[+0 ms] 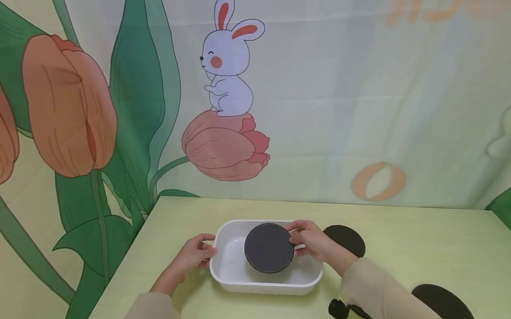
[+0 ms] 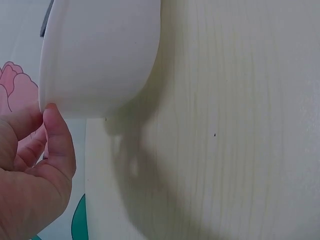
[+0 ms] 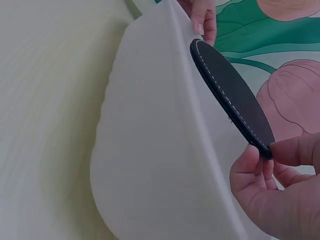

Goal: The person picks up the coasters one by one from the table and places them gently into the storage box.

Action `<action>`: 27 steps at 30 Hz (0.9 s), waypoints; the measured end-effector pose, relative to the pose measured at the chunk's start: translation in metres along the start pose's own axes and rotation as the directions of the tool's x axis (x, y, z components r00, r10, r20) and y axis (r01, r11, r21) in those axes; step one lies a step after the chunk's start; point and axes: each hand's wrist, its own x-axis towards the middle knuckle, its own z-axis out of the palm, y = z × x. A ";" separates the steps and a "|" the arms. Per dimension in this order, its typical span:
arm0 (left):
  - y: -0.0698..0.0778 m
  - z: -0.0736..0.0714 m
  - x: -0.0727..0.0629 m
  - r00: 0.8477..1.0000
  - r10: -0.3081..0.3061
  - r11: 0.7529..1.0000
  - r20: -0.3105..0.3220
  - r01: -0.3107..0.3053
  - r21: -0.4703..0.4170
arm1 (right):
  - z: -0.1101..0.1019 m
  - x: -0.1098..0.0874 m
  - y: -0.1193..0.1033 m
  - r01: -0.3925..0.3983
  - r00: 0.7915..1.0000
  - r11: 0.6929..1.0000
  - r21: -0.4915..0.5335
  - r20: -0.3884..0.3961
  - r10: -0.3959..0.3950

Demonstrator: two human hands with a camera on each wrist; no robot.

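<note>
A white rectangular baking dish [image 1: 228, 267] with rounded corners stands on the table in the head view. My left hand [image 1: 191, 257] pinches its left rim; the left wrist view shows thumb and finger [image 2: 59, 135] on that edge. A black round coaster [image 1: 269, 247], stitched in white along its border, is held over the dish, tilted. My right hand [image 1: 313, 240] pinches the coaster's right edge between thumb and fingers, as the right wrist view of the coaster [image 3: 232, 95] also shows. Whether the coaster touches the dish's inside cannot be told.
On the pale wooden table [image 1: 406, 247], one black round coaster [image 1: 347, 240] lies behind my right forearm and another [image 1: 444, 305] lies at the lower right. A dark edge [image 1: 362, 313] shows under the right sleeve. A printed curtain [image 1: 323, 99] hangs behind the table.
</note>
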 end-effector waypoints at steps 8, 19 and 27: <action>0.001 0.000 -0.002 1.000 0.011 1.000 -0.006 -0.011 -0.002 | 0.027 0.014 0.013 0.003 1.000 1.000 -0.026 -0.021 -0.003; 0.004 0.000 -0.004 0.999 0.035 0.999 0.000 -0.035 -0.022 | 0.046 0.028 0.025 -0.020 1.000 0.999 -0.028 -0.013 0.019; 0.004 0.001 -0.004 0.999 0.037 0.999 -0.004 -0.037 -0.018 | 0.051 0.034 0.035 -0.063 0.998 0.998 -0.015 0.000 0.063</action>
